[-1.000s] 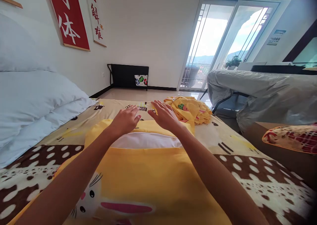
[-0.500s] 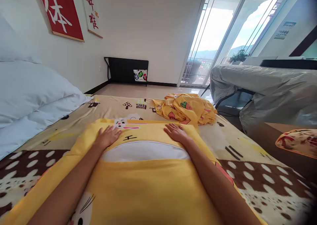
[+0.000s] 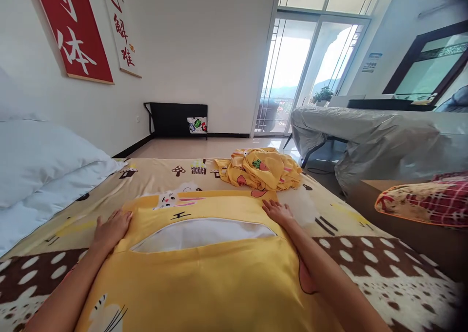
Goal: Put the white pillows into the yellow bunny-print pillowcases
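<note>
A yellow pillowcase (image 3: 204,283) with cartoon rabbits lies flat in front of me, near edge running out of view. Across its upper part a slit gapes, and the white pillow (image 3: 208,233) inside shows through. My left hand (image 3: 112,229) rests on the pillowcase's far left corner, palm down with fingers stretched out. On the far right corner lies my right hand (image 3: 279,212), fingers spread over the fabric. Neither hand grips anything that I can see. Just beyond sits a crumpled heap of yellow printed cloth (image 3: 261,170).
A patterned blanket (image 3: 343,215) covers the bed underneath. White pillows (image 3: 47,161) are piled at the left. To the right stand a cardboard box (image 3: 360,205) with a plaid-and-floral cloth item (image 3: 420,200) and a plastic-draped table (image 3: 365,127). A black folded panel (image 3: 168,120) leans on the wall.
My left hand has moved left to the pillowcase's corner, and my right hand slightly outward to its right edge. The slit gapes more unevenly. The camera view has tilted up and turned right.
</note>
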Action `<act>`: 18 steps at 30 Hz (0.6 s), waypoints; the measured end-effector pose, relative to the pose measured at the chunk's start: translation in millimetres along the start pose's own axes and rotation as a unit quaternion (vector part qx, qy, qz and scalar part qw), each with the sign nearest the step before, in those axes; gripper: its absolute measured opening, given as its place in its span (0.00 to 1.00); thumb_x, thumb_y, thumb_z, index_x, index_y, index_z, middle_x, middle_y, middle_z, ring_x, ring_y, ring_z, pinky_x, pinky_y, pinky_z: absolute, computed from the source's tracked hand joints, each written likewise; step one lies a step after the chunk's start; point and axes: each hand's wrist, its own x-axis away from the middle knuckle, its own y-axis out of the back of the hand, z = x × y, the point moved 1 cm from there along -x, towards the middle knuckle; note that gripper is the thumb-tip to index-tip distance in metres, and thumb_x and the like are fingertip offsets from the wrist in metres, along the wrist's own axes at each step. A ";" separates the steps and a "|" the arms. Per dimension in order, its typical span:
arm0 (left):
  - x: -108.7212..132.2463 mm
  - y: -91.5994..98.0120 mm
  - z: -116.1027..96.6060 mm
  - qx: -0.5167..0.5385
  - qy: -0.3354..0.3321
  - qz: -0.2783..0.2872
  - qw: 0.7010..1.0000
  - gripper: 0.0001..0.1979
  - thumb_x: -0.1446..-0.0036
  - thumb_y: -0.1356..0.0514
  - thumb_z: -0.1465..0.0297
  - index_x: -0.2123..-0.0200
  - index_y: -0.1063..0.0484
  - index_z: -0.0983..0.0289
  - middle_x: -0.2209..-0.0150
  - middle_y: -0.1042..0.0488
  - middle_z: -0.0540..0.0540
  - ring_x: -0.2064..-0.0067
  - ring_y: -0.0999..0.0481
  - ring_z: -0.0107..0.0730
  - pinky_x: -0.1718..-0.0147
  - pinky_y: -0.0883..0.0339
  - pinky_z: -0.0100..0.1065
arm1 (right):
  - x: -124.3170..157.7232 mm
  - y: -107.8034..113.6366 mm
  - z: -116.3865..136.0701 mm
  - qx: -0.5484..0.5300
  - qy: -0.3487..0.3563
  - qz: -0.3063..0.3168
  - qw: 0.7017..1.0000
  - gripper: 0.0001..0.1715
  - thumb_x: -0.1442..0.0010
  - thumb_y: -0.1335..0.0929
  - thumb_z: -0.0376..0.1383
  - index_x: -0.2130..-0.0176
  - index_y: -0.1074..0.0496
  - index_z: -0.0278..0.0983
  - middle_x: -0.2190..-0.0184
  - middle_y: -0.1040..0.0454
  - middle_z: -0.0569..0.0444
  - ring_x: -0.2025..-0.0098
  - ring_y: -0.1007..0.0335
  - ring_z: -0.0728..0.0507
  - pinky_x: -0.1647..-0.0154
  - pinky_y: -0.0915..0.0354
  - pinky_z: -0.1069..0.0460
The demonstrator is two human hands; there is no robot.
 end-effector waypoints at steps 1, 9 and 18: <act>5.9 14.4 -8.8 0.002 -0.009 -0.006 1.000 0.25 0.40 0.59 0.70 0.44 0.34 0.67 0.37 0.42 0.66 0.36 0.44 0.50 0.42 0.57 0.64 | 7.1 14.4 9.1 0.004 0.004 -0.015 1.000 0.25 0.35 0.43 0.40 0.42 0.36 0.38 0.38 0.40 0.43 0.35 0.49 0.36 0.39 0.54 0.34; 104.1 72.9 -164.3 0.160 -0.324 -0.009 0.932 0.31 0.37 0.58 0.53 0.37 0.44 0.63 0.35 0.45 0.54 0.34 0.46 0.37 0.37 0.50 0.41 | 106.3 49.0 142.6 -0.130 0.310 -0.120 0.934 0.33 0.34 0.47 0.51 0.37 0.43 0.39 0.37 0.42 0.50 0.34 0.50 0.43 0.36 0.49 0.44; 120.7 5.1 -99.4 0.119 -0.309 -0.098 0.938 0.26 0.34 0.59 0.59 0.35 0.51 0.57 0.33 0.49 0.51 0.33 0.52 0.32 0.36 0.53 0.43 | 130.6 -24.7 35.2 -0.073 0.282 -0.175 0.941 0.28 0.32 0.47 0.43 0.36 0.44 0.38 0.36 0.44 0.50 0.34 0.52 0.44 0.35 0.51 0.41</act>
